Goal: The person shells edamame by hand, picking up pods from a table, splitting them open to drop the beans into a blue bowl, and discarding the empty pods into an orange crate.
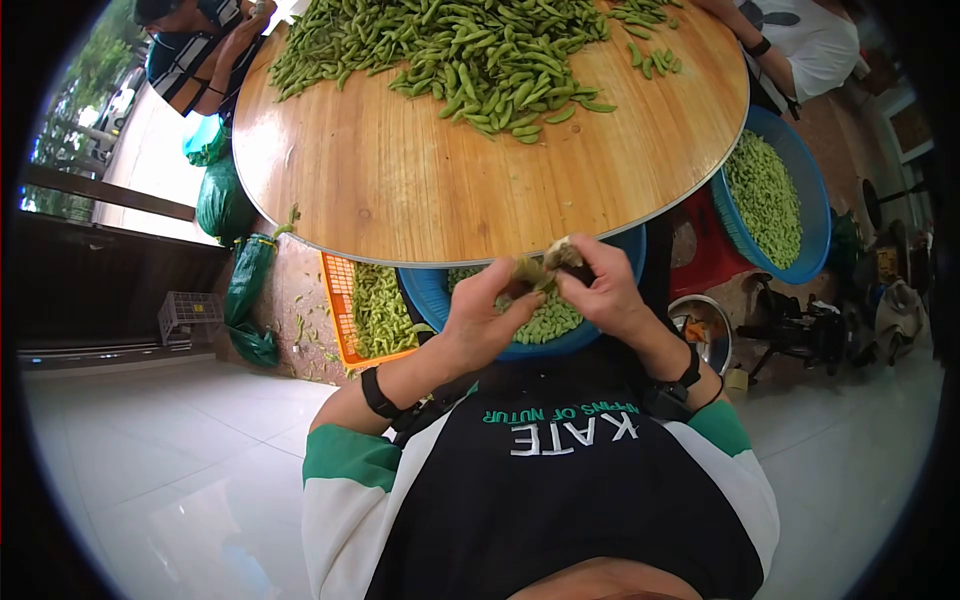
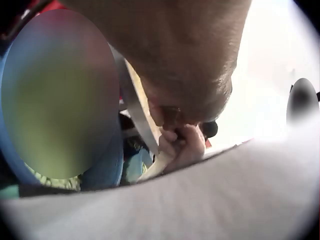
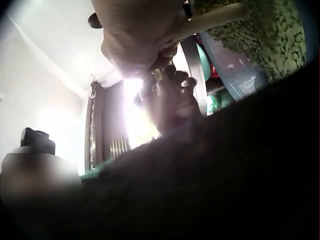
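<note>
Both hands meet above a blue basin (image 1: 418, 298) of shelled green beans (image 1: 548, 322), just below the table's near edge. My left hand (image 1: 482, 312) pinches a green pod (image 1: 532, 272) between thumb and fingers. Curled close beside it, my right hand (image 1: 604, 290) has its thumb and fingertips at the same pod, and something pale and dark covers a fingertip. In the left wrist view the left hand (image 2: 185, 65) hides most of the pod; the right wrist view shows the right hand (image 3: 140, 35) against the other hand's fingers, backlit and blurred.
A round wooden table (image 1: 400, 180) holds a heap of green pods (image 1: 490, 60). Left of the basin is an orange crate (image 1: 340, 300) with pods. A second blue basin (image 1: 822, 225) of beans stands right, near a metal bowl (image 1: 722, 340). Two people sit at the table's far sides.
</note>
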Action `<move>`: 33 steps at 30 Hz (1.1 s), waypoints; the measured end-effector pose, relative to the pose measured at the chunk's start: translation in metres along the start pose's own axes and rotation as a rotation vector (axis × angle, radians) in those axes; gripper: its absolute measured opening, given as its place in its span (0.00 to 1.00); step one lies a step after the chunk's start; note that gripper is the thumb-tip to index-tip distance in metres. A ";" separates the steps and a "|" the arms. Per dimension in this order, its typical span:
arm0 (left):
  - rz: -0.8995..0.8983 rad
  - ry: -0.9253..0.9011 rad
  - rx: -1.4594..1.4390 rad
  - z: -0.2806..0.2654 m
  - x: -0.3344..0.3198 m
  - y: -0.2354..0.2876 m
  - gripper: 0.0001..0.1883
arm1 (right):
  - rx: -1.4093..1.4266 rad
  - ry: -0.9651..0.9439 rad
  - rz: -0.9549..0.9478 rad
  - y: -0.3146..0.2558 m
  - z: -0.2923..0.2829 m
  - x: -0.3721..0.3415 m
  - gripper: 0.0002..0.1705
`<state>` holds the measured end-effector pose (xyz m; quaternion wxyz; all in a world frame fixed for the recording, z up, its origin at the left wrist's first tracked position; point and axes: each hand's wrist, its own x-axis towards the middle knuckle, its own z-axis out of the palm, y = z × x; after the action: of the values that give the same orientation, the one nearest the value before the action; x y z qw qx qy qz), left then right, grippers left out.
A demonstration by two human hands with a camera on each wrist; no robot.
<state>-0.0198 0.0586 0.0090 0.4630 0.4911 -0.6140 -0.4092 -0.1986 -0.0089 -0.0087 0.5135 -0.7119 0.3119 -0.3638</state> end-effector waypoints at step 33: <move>-0.431 -0.005 -0.439 -0.045 0.100 0.000 0.08 | 0.933 -0.005 0.263 -0.009 -0.005 0.028 0.25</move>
<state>0.0155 -0.0415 0.0363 0.4592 0.4974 -0.3938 -0.6218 -0.1870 -0.0319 0.0061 0.8203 -0.3609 0.2017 -0.3952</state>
